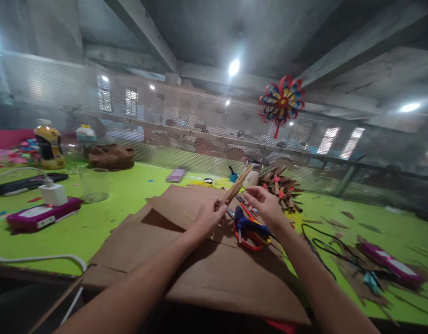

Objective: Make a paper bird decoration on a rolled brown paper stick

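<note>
My left hand is closed around a narrow brown cardboard strip, which slants up and away to the right. My right hand hovers just right of the strip, its fingers partly stretched and apart, with nothing visible in them. Between and below the hands lie scissors with blue and red handles; more than one pair seems to overlap there. Underneath are large brown cardboard sheets, stacked and partly folded. A bundle of brown cardboard pieces with red bits stands behind my right hand.
On the green table, a clear cup, a purple power strip with a white charger and a yellow-black bottle stand left. Black cable, another purple power strip and scraps lie right. A mesh screen rises behind.
</note>
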Demonstrator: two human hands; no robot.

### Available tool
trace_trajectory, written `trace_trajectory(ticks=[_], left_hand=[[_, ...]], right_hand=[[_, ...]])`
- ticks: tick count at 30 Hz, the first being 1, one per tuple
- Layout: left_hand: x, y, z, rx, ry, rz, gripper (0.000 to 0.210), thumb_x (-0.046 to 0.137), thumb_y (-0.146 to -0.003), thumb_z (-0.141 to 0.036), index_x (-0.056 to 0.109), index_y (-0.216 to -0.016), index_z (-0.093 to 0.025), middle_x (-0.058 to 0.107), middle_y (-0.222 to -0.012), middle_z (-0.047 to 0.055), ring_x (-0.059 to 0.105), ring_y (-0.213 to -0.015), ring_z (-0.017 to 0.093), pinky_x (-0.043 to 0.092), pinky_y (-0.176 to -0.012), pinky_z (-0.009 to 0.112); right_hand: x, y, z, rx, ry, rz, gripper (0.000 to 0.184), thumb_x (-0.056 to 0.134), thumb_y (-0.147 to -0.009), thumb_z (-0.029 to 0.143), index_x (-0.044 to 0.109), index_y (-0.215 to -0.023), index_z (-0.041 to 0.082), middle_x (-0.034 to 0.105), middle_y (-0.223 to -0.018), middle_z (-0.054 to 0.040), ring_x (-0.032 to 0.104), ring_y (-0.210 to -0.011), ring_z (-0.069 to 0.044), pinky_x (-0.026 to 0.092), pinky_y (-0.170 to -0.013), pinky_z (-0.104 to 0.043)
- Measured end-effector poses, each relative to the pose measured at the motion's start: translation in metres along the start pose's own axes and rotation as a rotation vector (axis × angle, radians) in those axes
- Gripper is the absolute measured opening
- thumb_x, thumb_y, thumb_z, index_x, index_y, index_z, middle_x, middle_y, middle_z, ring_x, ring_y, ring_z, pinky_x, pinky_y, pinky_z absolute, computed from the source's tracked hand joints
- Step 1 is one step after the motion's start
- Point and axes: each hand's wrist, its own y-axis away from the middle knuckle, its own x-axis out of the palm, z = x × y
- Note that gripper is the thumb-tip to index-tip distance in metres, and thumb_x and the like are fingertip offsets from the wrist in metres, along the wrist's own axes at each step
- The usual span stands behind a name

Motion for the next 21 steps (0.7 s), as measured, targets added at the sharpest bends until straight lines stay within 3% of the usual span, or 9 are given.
trace_trajectory(ticks=[9, 15, 21], left_hand=[[0.001, 0.008, 0.000, 0.196, -0.278, 0.021, 0.014, 0.047, -0.080, -0.031, 0.054, -0.080, -0.018, 0.057, -0.062, 0.000, 0.050, -0.054, 0.011, 0.034, -0.050, 0.020], [0.003, 0.009, -0.003, 0.130, -0.202, 0.038, 0.013, 0.052, -0.076, -0.030, 0.056, -0.080, -0.018, 0.057, -0.061, 0.000, 0.051, -0.056, 0.012, 0.035, -0.051, 0.020], [0.002, 0.011, -0.006, 0.077, -0.112, 0.079, 0.017, 0.055, -0.076, -0.033, 0.058, -0.083, -0.018, 0.058, -0.063, 0.001, 0.053, -0.057, 0.013, 0.038, -0.051, 0.021]], right_hand=[[0.008, 0.007, 0.002, 0.090, -0.315, -0.063, 0.036, 0.075, -0.061, 0.041, 0.057, -0.080, 0.017, 0.059, -0.066, 0.0024, 0.047, -0.047, -0.007, 0.037, -0.040, -0.020], [0.010, 0.009, 0.004, 0.115, -0.324, -0.090, 0.034, 0.077, -0.058, 0.042, 0.055, -0.071, 0.018, 0.055, -0.056, 0.0041, 0.046, -0.044, -0.008, 0.036, -0.038, -0.020], [0.013, 0.009, 0.000, 0.020, -0.250, -0.138, 0.031, 0.075, -0.063, 0.042, 0.055, -0.068, 0.018, 0.057, -0.057, 0.0032, 0.051, -0.046, -0.009, 0.042, -0.041, -0.021]])
